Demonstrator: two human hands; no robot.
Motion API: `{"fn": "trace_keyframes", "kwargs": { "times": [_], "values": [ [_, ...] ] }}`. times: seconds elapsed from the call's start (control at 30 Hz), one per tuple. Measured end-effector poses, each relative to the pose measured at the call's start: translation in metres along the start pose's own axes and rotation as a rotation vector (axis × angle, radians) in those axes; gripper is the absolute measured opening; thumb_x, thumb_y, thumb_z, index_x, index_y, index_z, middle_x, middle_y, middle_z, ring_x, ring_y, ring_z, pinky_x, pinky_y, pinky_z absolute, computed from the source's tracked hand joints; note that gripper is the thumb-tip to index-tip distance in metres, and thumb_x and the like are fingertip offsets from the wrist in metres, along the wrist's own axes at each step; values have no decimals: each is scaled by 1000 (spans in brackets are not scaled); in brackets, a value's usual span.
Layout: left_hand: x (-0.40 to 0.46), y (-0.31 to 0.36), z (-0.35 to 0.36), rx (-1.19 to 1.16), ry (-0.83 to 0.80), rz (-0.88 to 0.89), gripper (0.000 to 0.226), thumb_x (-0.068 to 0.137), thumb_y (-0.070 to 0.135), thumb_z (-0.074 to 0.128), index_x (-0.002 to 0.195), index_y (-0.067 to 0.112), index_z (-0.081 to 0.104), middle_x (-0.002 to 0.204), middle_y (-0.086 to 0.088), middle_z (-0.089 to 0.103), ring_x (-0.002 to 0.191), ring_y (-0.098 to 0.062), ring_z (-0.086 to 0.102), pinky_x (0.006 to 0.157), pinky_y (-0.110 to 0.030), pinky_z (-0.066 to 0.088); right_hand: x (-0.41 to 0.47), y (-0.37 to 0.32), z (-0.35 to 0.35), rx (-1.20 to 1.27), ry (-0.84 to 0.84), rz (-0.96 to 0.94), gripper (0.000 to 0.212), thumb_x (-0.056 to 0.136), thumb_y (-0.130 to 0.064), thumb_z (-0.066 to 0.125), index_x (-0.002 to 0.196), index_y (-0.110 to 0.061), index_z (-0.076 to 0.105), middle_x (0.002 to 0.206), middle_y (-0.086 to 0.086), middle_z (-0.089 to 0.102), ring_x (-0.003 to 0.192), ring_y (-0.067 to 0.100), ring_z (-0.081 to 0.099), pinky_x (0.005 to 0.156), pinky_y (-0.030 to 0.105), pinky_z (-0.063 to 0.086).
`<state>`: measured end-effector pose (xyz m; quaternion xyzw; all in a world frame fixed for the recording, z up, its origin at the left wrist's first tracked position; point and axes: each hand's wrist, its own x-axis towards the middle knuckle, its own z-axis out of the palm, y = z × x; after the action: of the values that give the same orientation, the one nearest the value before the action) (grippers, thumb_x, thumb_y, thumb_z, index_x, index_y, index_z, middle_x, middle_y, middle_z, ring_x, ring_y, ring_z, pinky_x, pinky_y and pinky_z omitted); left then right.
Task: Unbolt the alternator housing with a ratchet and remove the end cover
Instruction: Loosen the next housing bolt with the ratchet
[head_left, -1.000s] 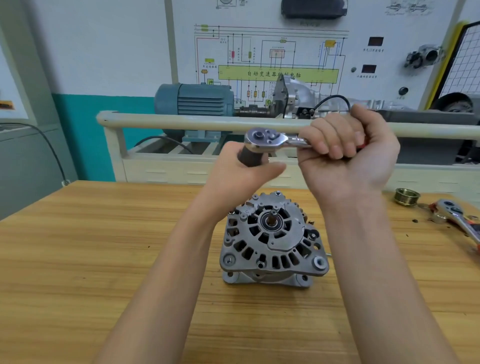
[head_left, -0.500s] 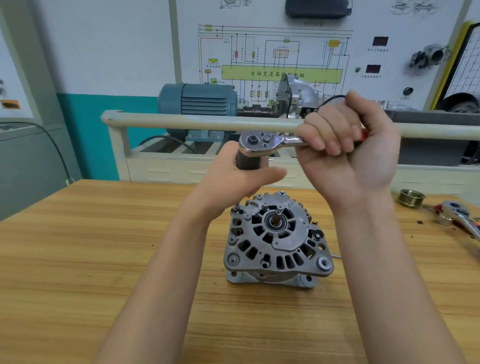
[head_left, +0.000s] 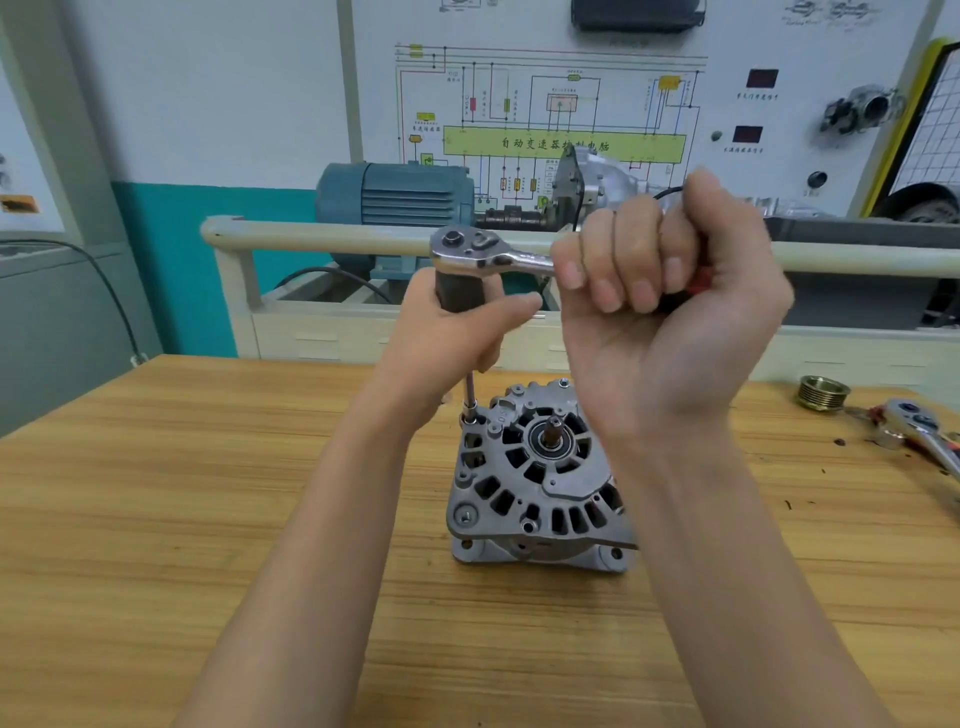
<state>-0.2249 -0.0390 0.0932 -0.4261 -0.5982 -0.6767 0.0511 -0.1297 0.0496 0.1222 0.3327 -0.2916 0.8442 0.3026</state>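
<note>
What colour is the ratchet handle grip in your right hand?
Red, with some black, peeking past the right hand on the ratchet; head view.

The ratchet (head_left: 488, 252) head is polished, glossy metal. The alternator (head_left: 535, 478) housing looks like matt grey cast metal, slightly rough. The tabletop (head_left: 156, 519) is smooth, grained wood.

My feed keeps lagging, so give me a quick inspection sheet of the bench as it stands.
Surface: wooden bench, a few dark specks at right.
Job's things: alternator upright, cover on; ratchet on extension at a rear-left bolt.
Clutter: brass pulley, second ratchet, far right.
Hands: left hand grips the extension's top; right hand grips the ratchet handle.
Cables: black cable at left wall.
Surroundings: blue motor, wiring diagram board.
</note>
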Motion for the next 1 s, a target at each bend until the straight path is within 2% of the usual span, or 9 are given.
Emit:
{"fn": "trace_keyframes", "kwargs": {
  "times": [0.1,0.17,0.33,0.43,0.5,0.63,0.8,0.9,1.0],
  "values": [
    [-4,1,-8,38,-226,-12,34,68,26,71,43,24,48,40,9,39,37,-13,34,46,-21,31,12,-12,-9,108,-18,216,47,87,-14,40,41,-14,31,38,-2,25,39,12,25,44,25,33],
    [-5,0,-6,59,-218,-46,36,66,29,72,42,24,45,41,9,37,38,-12,32,47,-21,29,17,-16,-15,184,5,304,47,87,-15,40,41,-13,31,37,-2,25,37,12,25,43,23,32],
    [1,-1,16,73,76,-56,40,77,15,68,49,17,40,42,7,33,41,-12,29,47,-23,28,13,-17,-15,232,199,132,51,92,-12,36,41,-16,30,37,-3,23,36,12,22,40,24,29],
    [5,-4,24,63,297,-74,42,84,6,66,53,16,39,43,8,33,42,-11,29,46,-22,28,3,-6,-5,107,197,-38,54,95,-12,32,42,-17,30,39,-2,23,38,13,22,42,25,32],
    [6,-4,24,50,337,-78,41,84,5,66,54,15,39,45,4,33,42,-12,29,46,-22,28,-4,2,0,49,152,-111,57,97,-12,30,41,-18,31,39,-3,24,39,14,23,44,25,33],
    [3,-2,11,15,137,-66,43,75,11,70,46,19,41,41,6,33,38,-10,28,45,-20,27,-3,3,1,19,59,-78,54,95,-12,31,41,-17,33,39,-3,27,39,13,26,46,26,34],
    [-5,2,-4,13,-243,-20,38,70,27,69,41,25,46,38,9,36,35,-10,31,45,-19,31,13,-15,-11,164,41,241,46,86,-14,41,41,-15,30,38,-3,24,38,11,22,42,23,29],
    [-4,2,3,52,-152,-46,41,73,21,69,42,25,42,40,9,33,37,-10,29,45,-19,29,15,-19,-15,242,132,257,49,89,-13,38,41,-15,29,37,-3,24,36,11,23,40,22,27],
    [-1,1,15,34,60,-59,38,79,12,64,50,15,39,45,1,30,41,-14,26,47,-23,25,9,-15,-11,178,214,71,51,92,-12,35,42,-17,29,38,-3,23,37,12,21,40,24,29]
  ]
}}
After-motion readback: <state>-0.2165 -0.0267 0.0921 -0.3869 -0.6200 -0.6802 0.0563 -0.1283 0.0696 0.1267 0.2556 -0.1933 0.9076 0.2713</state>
